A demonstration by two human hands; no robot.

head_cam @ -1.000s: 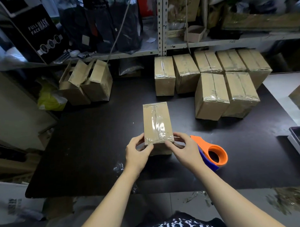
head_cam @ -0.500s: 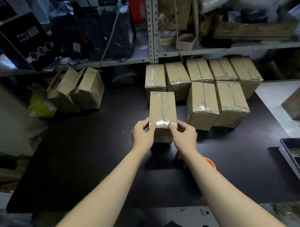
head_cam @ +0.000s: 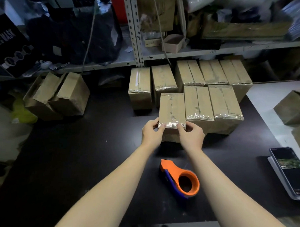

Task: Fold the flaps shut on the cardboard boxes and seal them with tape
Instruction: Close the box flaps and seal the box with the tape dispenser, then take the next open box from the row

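A taped cardboard box stands on the black table, right beside the left end of the front row of sealed boxes. My left hand grips its near left corner. My right hand grips its near right corner, fingers over the shiny tape at the top edge. An orange and blue tape dispenser lies on the table between my forearms, untouched. More sealed boxes stand in a back row under the shelf.
Two open-flapped boxes lean together at the back left. A phone lies on a tray at the right edge. More cardboard boxes sit on the white surface at right. A cluttered metal shelf runs along the back.
Both hands carried the taped box away from me and to the right, from the table's middle to the row of sealed boxes. The tape dispenser stayed where it lay.
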